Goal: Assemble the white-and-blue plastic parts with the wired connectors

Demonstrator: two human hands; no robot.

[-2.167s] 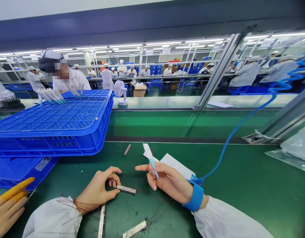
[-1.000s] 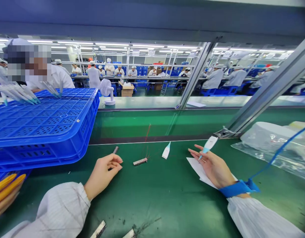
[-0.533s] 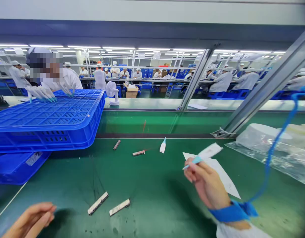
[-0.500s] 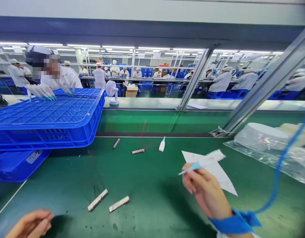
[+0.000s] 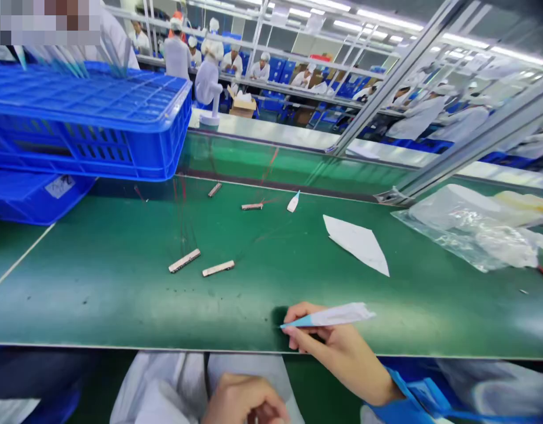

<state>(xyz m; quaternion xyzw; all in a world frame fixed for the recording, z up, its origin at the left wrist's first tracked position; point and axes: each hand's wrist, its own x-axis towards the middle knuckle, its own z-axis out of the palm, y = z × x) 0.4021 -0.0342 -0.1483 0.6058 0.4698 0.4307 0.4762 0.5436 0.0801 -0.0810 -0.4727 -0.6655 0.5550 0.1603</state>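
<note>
My right hand (image 5: 328,347) rests near the front edge of the green bench (image 5: 121,300), fingers closed around a white pouch with a light-blue tapered nozzle (image 5: 337,315); the tip points left. Below the bench edge, over my lap, my left hand (image 5: 249,397) is curled, and what its fingers hold, if anything, is hidden. Left of centre lie two pale narrow strips with dark bits along one edge, a left strip (image 5: 184,261) and a right strip (image 5: 218,268), with thin wires. Farther back are two smaller strips, one (image 5: 214,189) beside another (image 5: 252,206). A similar small nozzled piece (image 5: 293,202) lies nearby.
A white paper sheet (image 5: 360,244) lies right of centre. Clear plastic bags (image 5: 470,229) occupy the right side. Stacked blue crates (image 5: 121,147) stand at left, with a co-worker behind. A white fan (image 5: 208,88) and slanted metal posts (image 5: 395,70) are beyond.
My view has tilted down and rotated. My right hand has drawn the nozzled pouch back from beside the paper to the bench's front edge. My left hand has moved right, over my lap.
</note>
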